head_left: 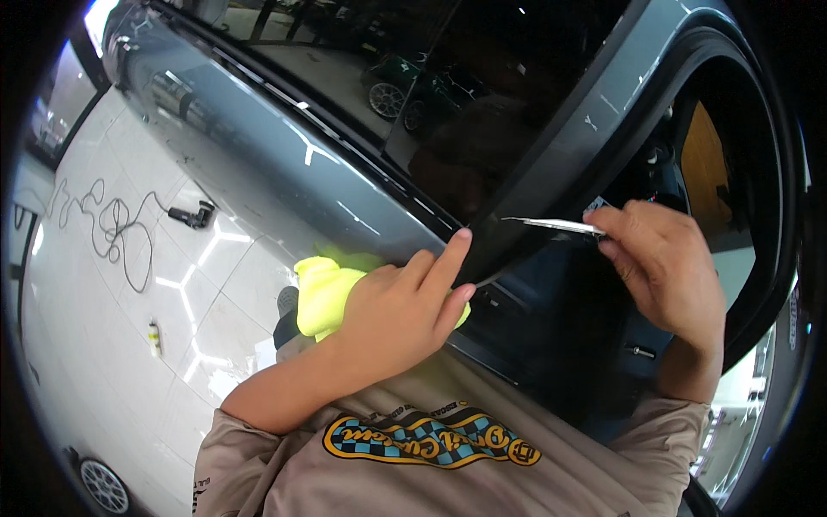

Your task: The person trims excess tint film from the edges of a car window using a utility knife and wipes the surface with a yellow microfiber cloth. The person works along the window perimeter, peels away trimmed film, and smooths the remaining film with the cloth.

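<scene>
My right hand pinches slim silver tweezers between thumb and fingers. Their fine, bent tip points left, close to the dark window pillar of a grey-blue car door. My left hand holds a bright yellow-green cloth, which bulges out on both sides of it. The index finger of that hand stretches up to the rear corner of the door by the lower window edge. Its thumb is held out lower down, and the folded fingers are partly hidden.
Right of the door lies the open door frame with the dark cabin inside. On the tiled floor at left are a black power polisher with a tangled cord and a small bottle. A wheel shows at lower left.
</scene>
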A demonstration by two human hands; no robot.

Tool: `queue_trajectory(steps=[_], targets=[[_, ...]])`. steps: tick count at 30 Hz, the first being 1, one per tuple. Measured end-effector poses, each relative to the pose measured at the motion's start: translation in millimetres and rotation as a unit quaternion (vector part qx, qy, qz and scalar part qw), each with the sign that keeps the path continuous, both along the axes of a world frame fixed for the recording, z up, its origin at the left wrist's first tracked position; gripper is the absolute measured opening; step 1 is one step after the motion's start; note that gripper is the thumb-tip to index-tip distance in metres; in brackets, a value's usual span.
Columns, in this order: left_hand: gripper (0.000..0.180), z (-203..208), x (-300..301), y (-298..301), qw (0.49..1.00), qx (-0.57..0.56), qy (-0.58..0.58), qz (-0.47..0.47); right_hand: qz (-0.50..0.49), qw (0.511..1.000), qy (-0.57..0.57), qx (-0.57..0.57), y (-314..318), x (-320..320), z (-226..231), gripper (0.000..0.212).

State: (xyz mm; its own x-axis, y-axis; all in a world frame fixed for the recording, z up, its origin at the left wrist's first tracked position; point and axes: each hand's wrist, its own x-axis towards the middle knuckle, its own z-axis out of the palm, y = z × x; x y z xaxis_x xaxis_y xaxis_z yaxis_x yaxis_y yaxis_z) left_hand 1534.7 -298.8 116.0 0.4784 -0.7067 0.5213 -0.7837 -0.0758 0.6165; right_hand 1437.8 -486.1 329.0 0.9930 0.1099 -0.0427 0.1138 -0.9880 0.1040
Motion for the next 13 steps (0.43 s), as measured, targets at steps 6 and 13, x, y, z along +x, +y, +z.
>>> queue_trajectory(steps=[6,13], targets=[[0.059,8.4,-10.9,-8.4,0.996,0.025,-0.064,0.060,0.145,0.955,-0.047,-0.253,14.3,36.7,13.4,0.033],[0.062,1.6,-19.4,-13.9,0.995,0.028,-0.065,0.068,0.229,0.929,-0.041,-0.288,18.9,56.5,0.9,0.028]])
